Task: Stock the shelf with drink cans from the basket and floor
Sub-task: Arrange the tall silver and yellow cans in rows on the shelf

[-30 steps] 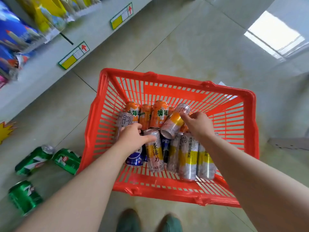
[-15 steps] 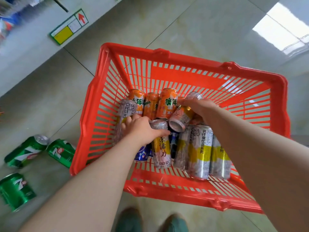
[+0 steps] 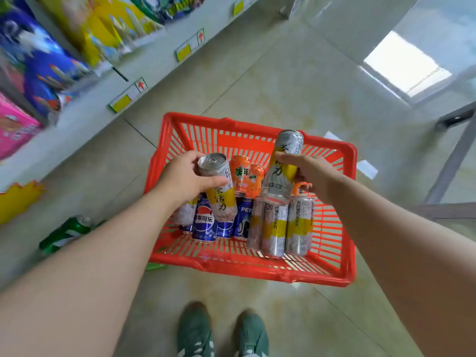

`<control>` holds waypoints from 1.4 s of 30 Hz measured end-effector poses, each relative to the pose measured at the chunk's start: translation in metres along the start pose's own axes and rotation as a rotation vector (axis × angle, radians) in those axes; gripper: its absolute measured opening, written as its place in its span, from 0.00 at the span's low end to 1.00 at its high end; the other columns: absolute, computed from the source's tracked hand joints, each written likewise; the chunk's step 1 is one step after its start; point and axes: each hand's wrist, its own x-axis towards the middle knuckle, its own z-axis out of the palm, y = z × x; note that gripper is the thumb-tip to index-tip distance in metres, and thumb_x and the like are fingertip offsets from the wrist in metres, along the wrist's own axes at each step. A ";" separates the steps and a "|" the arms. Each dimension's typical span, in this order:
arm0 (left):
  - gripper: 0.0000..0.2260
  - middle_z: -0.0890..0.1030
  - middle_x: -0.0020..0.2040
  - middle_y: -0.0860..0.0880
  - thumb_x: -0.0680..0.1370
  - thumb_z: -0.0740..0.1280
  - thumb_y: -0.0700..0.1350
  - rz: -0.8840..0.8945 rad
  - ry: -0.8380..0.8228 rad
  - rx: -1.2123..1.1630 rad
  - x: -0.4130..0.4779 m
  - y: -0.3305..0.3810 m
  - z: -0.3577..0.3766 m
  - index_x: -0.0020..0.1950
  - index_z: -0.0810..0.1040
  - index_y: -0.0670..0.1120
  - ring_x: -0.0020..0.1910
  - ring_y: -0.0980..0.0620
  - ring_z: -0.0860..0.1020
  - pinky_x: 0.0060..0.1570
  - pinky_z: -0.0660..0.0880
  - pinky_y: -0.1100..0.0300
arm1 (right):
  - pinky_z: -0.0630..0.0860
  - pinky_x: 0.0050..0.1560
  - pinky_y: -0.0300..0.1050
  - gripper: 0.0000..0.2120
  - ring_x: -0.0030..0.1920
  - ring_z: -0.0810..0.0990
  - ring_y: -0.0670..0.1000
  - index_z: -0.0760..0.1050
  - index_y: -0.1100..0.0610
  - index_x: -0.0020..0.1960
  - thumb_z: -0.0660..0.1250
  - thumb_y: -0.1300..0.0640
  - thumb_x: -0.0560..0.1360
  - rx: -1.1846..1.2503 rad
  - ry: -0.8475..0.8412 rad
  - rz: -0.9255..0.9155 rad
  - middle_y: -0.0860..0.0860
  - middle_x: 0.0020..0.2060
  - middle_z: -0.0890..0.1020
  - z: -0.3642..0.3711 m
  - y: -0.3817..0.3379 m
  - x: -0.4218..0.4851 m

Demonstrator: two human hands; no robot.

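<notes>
your left hand (image 3: 184, 177) grips a slim silver-and-yellow drink can (image 3: 219, 186) near its top, with the thumb across the front and the fingers curled behind. this can is tilted with its lid toward you and is held above the cans in the basket. your right hand (image 3: 311, 176) grips a second slim silver-and-yellow can (image 3: 282, 168) around its middle. it is nearly upright with the lid pointing away from you, and its base is just over the cans lying below.

both held cans are over the red slatted plastic basket (image 3: 257, 269), which sits on the pale tiled floor (image 3: 283, 73) in front of your green shoes (image 3: 195, 333). inside the basket, blue pepsi cans (image 3: 203, 224) lie on the left side. three more silver-and-yellow cans (image 3: 275, 228) lie side by side on the right. orange cans (image 3: 240, 173) are at the far end, between your two hands.

to the left of the basket, green cans (image 3: 65, 234) lie on their sides on the floor, partly hidden behind your left forearm, and i cannot tell how many there are. the grey-white shelf (image 3: 64, 130) runs along the left, with yellow-and-white price tags (image 3: 127, 97) on its front edge and blurred blue, yellow and pink snack packs (image 3: 38, 65) on it.
</notes>
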 end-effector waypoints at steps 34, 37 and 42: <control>0.16 0.84 0.47 0.46 0.68 0.76 0.37 0.206 0.364 -0.473 -0.368 0.322 -0.415 0.55 0.79 0.44 0.43 0.54 0.82 0.45 0.79 0.66 | 0.71 0.62 0.53 0.43 0.58 0.80 0.55 0.79 0.55 0.60 0.85 0.44 0.48 0.011 -0.738 -0.659 0.57 0.58 0.82 0.015 -0.365 -0.450; 0.20 0.84 0.49 0.46 0.67 0.77 0.40 0.179 0.481 -0.486 -0.395 0.299 -0.457 0.57 0.79 0.43 0.47 0.52 0.82 0.50 0.79 0.63 | 0.76 0.53 0.48 0.45 0.55 0.81 0.56 0.78 0.58 0.60 0.85 0.44 0.47 0.000 -0.804 -0.684 0.57 0.55 0.83 0.055 -0.380 -0.465; 0.19 0.84 0.50 0.46 0.67 0.78 0.42 0.103 0.717 -0.471 -0.431 0.236 -0.516 0.55 0.79 0.44 0.51 0.49 0.82 0.55 0.79 0.57 | 0.82 0.40 0.40 0.20 0.46 0.85 0.53 0.78 0.61 0.58 0.70 0.60 0.66 -0.017 -0.910 -0.677 0.60 0.51 0.85 0.132 -0.393 -0.483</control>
